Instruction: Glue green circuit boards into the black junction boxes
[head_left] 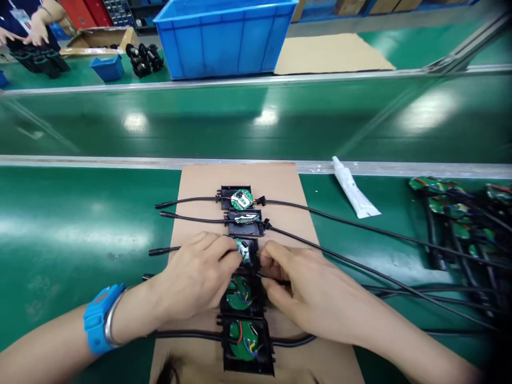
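Black plastic housings with green circuit boards lie in a column on a brown cardboard sheet (208,178). My left hand (198,272) is closed at the left side of the middle housing (250,250); its fingertips touch there, and what they pinch is hidden. On the right side, my right hand (306,285) has its thumb and fingers closed around a black cable (264,276) beside the housing. Above my hands are a housing with a round board (241,199) and another with a tilted board (246,218). Nearest me, a housing (246,341) shows red, blue and yellow wires.
A white tube (354,189) lies right of the cardboard. Wired boards and cables (456,213) are piled at the far right. Beyond the metal edge, a blue crate (224,45) stands near a small blue bin (107,68). Another person's hands (36,32) rest on black parts.
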Motion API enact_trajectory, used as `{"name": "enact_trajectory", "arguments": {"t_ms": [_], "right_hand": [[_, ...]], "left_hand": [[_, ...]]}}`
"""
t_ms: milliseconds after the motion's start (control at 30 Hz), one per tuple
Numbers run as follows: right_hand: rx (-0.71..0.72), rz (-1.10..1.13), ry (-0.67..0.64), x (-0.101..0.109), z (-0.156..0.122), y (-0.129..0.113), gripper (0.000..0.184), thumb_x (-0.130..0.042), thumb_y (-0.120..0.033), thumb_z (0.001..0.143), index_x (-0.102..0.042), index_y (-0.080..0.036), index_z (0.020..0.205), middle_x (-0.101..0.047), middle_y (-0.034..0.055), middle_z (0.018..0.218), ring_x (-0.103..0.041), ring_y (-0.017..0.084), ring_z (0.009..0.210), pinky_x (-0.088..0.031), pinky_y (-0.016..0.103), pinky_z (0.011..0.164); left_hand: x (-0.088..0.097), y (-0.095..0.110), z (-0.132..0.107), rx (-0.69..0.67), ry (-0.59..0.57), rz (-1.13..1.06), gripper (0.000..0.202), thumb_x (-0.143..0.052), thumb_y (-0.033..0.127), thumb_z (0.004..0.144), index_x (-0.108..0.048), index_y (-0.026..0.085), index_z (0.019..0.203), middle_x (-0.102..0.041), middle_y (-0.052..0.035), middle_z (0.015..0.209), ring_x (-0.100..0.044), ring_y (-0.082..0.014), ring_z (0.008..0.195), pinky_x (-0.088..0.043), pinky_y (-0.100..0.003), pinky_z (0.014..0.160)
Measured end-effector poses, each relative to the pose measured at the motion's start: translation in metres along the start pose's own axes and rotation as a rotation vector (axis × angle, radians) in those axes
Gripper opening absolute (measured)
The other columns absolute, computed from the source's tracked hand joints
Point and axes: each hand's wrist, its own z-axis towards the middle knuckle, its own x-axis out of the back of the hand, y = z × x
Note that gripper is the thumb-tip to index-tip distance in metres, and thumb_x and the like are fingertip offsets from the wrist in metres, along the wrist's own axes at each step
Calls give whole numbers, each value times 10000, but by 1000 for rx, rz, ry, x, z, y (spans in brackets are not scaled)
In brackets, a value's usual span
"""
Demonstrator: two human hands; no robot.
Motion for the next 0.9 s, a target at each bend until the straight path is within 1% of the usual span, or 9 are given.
{"name": "enact_trajectory", "arguments": {"t_ms": [67,167,233,333,433,567,633,767,900], "right_hand": [[-7,-18,-3,-2,0,-1,66,-495,-149,796,-463,-199,767,-526,-29,646,-476,135,586,-315,265,552],[60,-50,10,-8,2,-1,122,-456,-158,843,-470,-197,728,-539,-9,671,-483,136,587,-316,271,556],[100,-74,88,-13,3,1,174,-383,-169,895,-503,-186,769,-569,21,713,-514,147,603,-328,282,569],[48,-132,209,-21,4,7,275,-296,-210,944,-506,-173,770,-555,26,631,-513,150,526,-296,288,529],[-14,-175,142,-24,5,13,282,-284,-193,938,-478,-182,734,-502,-5,519,-462,138,433,-239,285,488],[-2,-257,23,-20,8,15,203,-328,-105,863,-503,-178,793,-596,40,621,-533,174,514,-234,297,511],[12,-306,-2,-16,11,15,189,-352,-87,830,-515,-180,819,-619,48,662,-555,186,540,-231,300,513],[-6,-442,-68,-13,19,11,141,-419,-95,779,-531,-176,804,-629,63,640,-578,205,511,-180,310,474],[-58,-532,-55,-17,22,7,149,-448,-113,766,-568,-151,846,-650,111,665,-610,237,547,-189,318,456]], "left_hand": [[-6,-3,3,-89,-43,-78,222,-429,119,906,-613,144,1027,-635,-80,1020,-584,-214,905,-490,-379,838],[-15,-6,4,-108,-73,-118,206,-421,106,923,-597,142,1023,-639,-74,1029,-585,-200,915,-465,-371,860],[-18,-6,3,-87,-75,-127,185,-415,97,925,-592,140,963,-639,-77,1023,-587,-202,926,-461,-369,857],[-18,-4,1,-69,-74,-136,183,-403,90,922,-571,145,874,-638,-79,1003,-589,-206,921,-458,-373,860],[-16,-3,1,-63,-84,-121,192,-404,79,911,-574,150,965,-633,-72,1001,-581,-208,912,-458,-374,854],[-15,-1,3,-68,-110,-84,421,-439,52,844,-488,162,1247,-613,-69,1042,-559,-214,902,-455,-376,827],[-15,0,4,-83,-109,-73,520,-438,33,799,-446,146,1306,-605,-73,1037,-548,-213,890,-447,-372,810],[-17,4,9,-52,-127,-40,504,-466,55,750,-517,141,1244,-588,-66,944,-517,-214,828,-421,-359,735],[-16,7,14,-61,-129,11,449,-478,76,740,-566,118,1179,-576,-70,912,-499,-211,795,-403,-359,706]]}}
